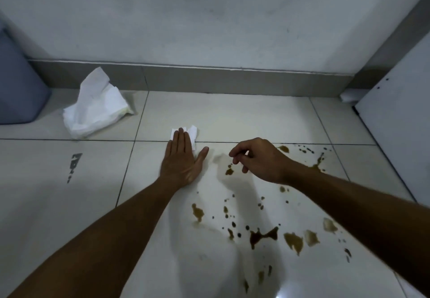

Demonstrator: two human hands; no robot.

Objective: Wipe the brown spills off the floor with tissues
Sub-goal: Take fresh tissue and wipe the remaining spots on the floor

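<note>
My left hand [180,158] presses flat on the small white folded tissue [189,133], ready to wipe; my right hand [258,158] hovers loosely curled, empty, above the brown spills [263,236] at lower right.

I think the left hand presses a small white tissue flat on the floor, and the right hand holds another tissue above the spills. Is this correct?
Not quite. In the head view, the right hand holds nothing; its fingers hang loosely curled above the brown spills. The left hand does press the small white tissue flat on the floor.

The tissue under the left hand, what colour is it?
White, seen in the head view: the tissue lies under the left hand's flat fingers.
</note>
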